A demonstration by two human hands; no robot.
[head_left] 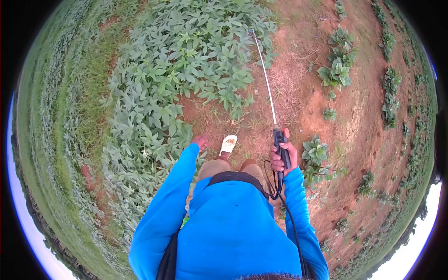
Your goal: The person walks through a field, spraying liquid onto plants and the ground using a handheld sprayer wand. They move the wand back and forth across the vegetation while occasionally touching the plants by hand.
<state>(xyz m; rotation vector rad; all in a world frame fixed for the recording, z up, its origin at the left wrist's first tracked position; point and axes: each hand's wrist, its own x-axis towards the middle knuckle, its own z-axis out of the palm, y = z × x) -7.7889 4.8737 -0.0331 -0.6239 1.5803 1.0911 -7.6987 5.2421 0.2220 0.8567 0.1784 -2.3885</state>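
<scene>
In my right hand [285,156] is the black handle of a spray wand [266,74], with the fingers wrapped round it. The thin metal wand points forward, and its tip lies over the edge of the leafy green plants [186,60]. A black hose [293,219] runs from the handle's bottom back along my right sleeve. My left hand [200,142] hangs low beside the plants, near my left thigh; its fingers look curled, and nothing can be made out in them.
Reddish bare soil [298,93] with dry grass lies ahead and to the right. Small leafy plants [338,60] stand in rows there. One white shoe [228,143] shows on the ground between my hands. Grass strips and more crop rows stretch off to the left.
</scene>
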